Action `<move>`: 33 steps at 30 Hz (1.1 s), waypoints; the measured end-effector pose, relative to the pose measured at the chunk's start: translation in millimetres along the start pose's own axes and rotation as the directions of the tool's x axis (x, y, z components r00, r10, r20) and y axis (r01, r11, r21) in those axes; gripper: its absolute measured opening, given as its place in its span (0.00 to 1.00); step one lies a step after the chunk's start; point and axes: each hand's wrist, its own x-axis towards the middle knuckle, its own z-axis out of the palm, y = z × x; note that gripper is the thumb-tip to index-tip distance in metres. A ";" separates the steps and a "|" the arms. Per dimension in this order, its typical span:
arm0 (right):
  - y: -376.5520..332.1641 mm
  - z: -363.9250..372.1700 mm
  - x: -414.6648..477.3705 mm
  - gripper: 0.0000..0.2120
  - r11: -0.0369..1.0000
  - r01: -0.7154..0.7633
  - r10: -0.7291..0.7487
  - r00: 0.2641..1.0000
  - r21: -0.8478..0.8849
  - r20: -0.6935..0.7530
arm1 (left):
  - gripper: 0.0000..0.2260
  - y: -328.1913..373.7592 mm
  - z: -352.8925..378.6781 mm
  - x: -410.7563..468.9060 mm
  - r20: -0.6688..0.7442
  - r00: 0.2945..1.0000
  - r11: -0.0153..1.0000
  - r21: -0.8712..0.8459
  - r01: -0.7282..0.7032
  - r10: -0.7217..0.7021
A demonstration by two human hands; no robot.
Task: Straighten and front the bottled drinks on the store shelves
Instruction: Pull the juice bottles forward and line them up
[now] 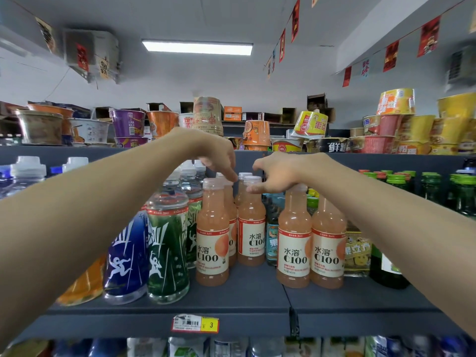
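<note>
Several peach C100 juice bottles stand on the dark shelf. One is front left, one sits further back in the middle, and two stand side by side front right. My left hand reaches down from above, and one fingertip touches the white cap of a bottle behind the front left one. My right hand hovers over the front right pair. Its thumb touches the cap of the middle bottle, and its forefinger is spread above that cap. Neither hand grips anything.
Tall blue and green sports-drink bottles crowd the left, and green glass bottles the right. Instant noodle cups fill the shelf above. A price tag hangs on the shelf edge. More bottles stand on the shelf below.
</note>
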 end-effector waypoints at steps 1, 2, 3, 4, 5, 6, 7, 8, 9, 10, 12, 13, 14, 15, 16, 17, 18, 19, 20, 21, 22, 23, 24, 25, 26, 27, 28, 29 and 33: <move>0.6 -1.0 -7.7 0.36 0.998 0.002 -0.003 1.000 -0.062 -0.028 | 0.26 1.1 -3.3 -6.8 -0.004 1.000 0.999 0.046 -0.017 0.018; 1.0 -1.7 -15.6 0.35 0.991 -0.001 -0.005 0.999 -0.130 -0.053 | 0.29 2.7 -5.2 -13.9 0.007 1.000 0.995 0.096 -0.030 0.029; 1.4 -2.7 -23.4 0.35 0.982 -0.008 -0.003 0.998 -0.190 -0.061 | 0.32 5.0 -6.3 -21.2 0.032 0.999 0.987 0.155 -0.037 0.032; 2.0 -3.6 -30.3 0.35 0.972 -0.017 0.005 0.999 -0.235 -0.051 | 0.35 7.6 -6.0 -27.8 0.065 0.998 0.975 0.219 -0.035 0.022; 2.8 -4.6 -36.2 0.35 0.965 -0.023 0.017 1.000 -0.260 -0.024 | 0.38 10.7 -4.4 -33.3 0.093 0.996 0.960 0.279 -0.028 0.002; 3.3 -6.0 -41.0 0.35 0.966 -0.028 0.033 0.999 -0.258 0.015 | 0.40 13.2 -1.3 -37.7 0.108 0.994 0.946 0.323 -0.019 -0.016; 3.0 -7.3 -45.3 0.34 0.972 -0.037 0.052 0.997 -0.234 0.060 | 0.42 15.4 3.0 -40.7 0.108 0.994 0.938 0.347 -0.011 -0.028; 2.3 -7.8 -48.7 0.33 0.977 -0.044 0.066 0.993 -0.208 0.099 | 0.42 16.9 7.6 -42.5 0.092 0.995 0.934 0.356 -0.003 -0.031; 2.2 -7.1 -50.8 0.30 0.981 -0.043 0.066 0.991 -0.190 0.119 | 0.41 17.6 12.3 -43.2 0.063 0.998 0.934 0.358 0.000 -0.024; 2.9 -5.4 -51.5 0.27 0.985 -0.033 0.055 0.991 -0.171 0.124 | 0.39 17.0 16.7 -42.7 0.026 1.000 0.936 0.353 -0.002 -0.008; 5.9 -2.4 -52.0 0.19 0.995 -0.002 0.013 0.994 -0.098 0.105 | 0.34 13.0 23.0 -40.1 -0.040 0.999 0.947 0.320 -0.022 0.037; 7.9 -2.0 -52.8 0.15 0.999 0.013 -0.008 0.996 -0.052 0.091 | 0.33 9.9 24.5 -38.7 -0.064 0.996 0.954 0.298 -0.033 0.054; 9.4 -2.1 -54.0 0.12 1.000 0.025 -0.024 0.997 -0.009 0.077 | 0.32 6.8 25.5 -37.5 -0.079 0.995 0.961 0.275 -0.040 0.064; 10.0 -2.2 -55.4 0.11 0.999 0.035 -0.037 0.997 0.033 0.063 | 0.32 4.1 26.3 -36.8 -0.087 0.994 0.967 0.252 -0.044 0.068; 9.4 -2.3 -56.5 0.11 0.996 0.044 -0.047 0.998 0.076 0.045 | 0.31 1.5 27.1 -36.3 -0.095 0.993 0.972 0.230 -0.047 0.071; 8.2 -1.6 -57.1 0.11 0.992 0.054 -0.057 0.998 0.114 0.024 | 0.31 -0.6 28.2 -35.5 -0.103 0.992 0.976 0.214 -0.051 0.075; 6.2 -0.6 -57.0 0.11 0.988 0.064 -0.065 0.998 0.139 0.003 | 0.31 -2.2 29.2 -34.5 -0.111 0.991 0.978 0.203 -0.055 0.079; 3.5 0.6 -56.5 0.11 0.986 0.075 -0.073 0.997 0.152 -0.016 | 0.31 -3.3 30.3 -33.7 -0.119 0.989 0.978 0.198 -0.060 0.085; 0.2 1.4 -55.6 0.12 0.983 0.086 -0.082 0.996 0.162 -0.033 | 0.31 -4.0 31.1 -32.9 -0.127 0.988 0.979 0.194 -0.065 0.091; -3.3 1.6 -54.2 0.12 0.980 0.095 -0.088 0.995 0.175 -0.046 | 0.31 -4.3 31.6 -32.1 -0.133 0.986 0.979 0.193 -0.069 0.096; -6.6 1.5 -52.6 0.12 0.977 0.101 -0.093 0.994 0.187 -0.053 | 0.31 -4.2 31.9 -31.6 -0.138 0.986 0.979 0.192 -0.071 0.099; -10.2 1.4 -50.2 0.11 0.975 0.106 -0.096 0.994 0.196 -0.059 | 0.31 -3.8 32.0 -31.2 -0.141 0.985 0.979 0.193 -0.072 0.100; -13.6 1.8 -47.6 0.11 0.972 0.113 -0.101 0.993 0.205 -0.069 | 0.31 -3.4 32.2 -31.0 -0.143 0.985 0.979 0.193 -0.072 0.101; -17.1 3.0 -44.6 0.11 0.969 0.121 -0.106 0.991 0.216 -0.082 | 0.30 -3.1 32.4 -30.8 -0.145 0.984 0.979 0.190 -0.075 0.103; -20.3 4.9 -42.0 0.12 0.965 0.129 -0.110 0.989 0.229 -0.096 | 0.30 -3.3 32.5 -30.9 -0.147 0.983 0.980 0.184 -0.078 0.106; -23.1 6.8 -39.9 0.13 0.962 0.137 -0.112 0.987 0.237 -0.112 | 0.29 -3.7 33.1 -31.1 -0.150 0.983 0.981 0.176 -0.081 0.108; -24.8 7.9 -39.1 0.15 0.961 0.143 -0.115 0.985 0.237 -0.129 | 0.29 -4.3 33.6 -31.8 -0.153 0.982 0.982 0.171 -0.083 0.110; -25.1 8.2 -39.2 0.18 0.963 0.146 -0.117 0.983 0.226 -0.138 | 0.28 -4.7 34.3 -32.3 -0.157 0.981 0.982 0.170 -0.086 0.113; -18.3 3.3 -45.6 0.37 0.979 0.092 -0.079 0.994 0.184 -0.080 | 0.29 -5.2 35.0 -34.1 -0.169 0.977 0.982 0.161 -0.099 0.127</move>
